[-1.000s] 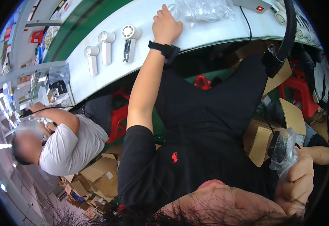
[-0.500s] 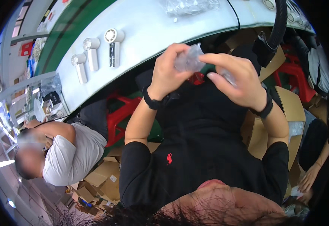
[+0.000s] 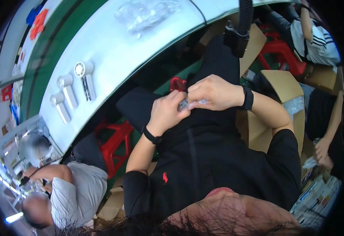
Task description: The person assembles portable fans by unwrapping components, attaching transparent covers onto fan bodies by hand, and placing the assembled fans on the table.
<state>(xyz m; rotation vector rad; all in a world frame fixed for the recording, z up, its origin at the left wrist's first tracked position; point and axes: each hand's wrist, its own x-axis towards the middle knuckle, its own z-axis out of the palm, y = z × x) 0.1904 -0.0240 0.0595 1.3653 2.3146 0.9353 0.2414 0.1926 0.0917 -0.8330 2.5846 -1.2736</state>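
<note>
Low over my lap, both hands grip a crumpled clear plastic bag [image 3: 183,104]. My left hand [image 3: 165,111] is closed around its left side. On the other side, the fingers of my right hand [image 3: 214,93] pinch it, and a bit of the clear film shows under them. Most of the bag is covered by my fingers, so I cannot make out what it contains. Beyond my left hand, on the white table [image 3: 113,51], three white handheld fans lie side by side: a larger fan [image 3: 84,70], a middle fan [image 3: 67,88] and a smaller fan [image 3: 59,104].
A pile of clear plastic bags [image 3: 142,15] lies at the table's far part. A black flexible hose [image 3: 245,19] hangs at the upper right. Open cardboard boxes [image 3: 284,84] stand to my right. A person in a white shirt [image 3: 79,188] sits left beside a red stool [image 3: 115,147].
Both hands have come down and closer to my body with the plastic bag. My right hand has closed on it. The view has turned, shifting the fans lower and to the left.
</note>
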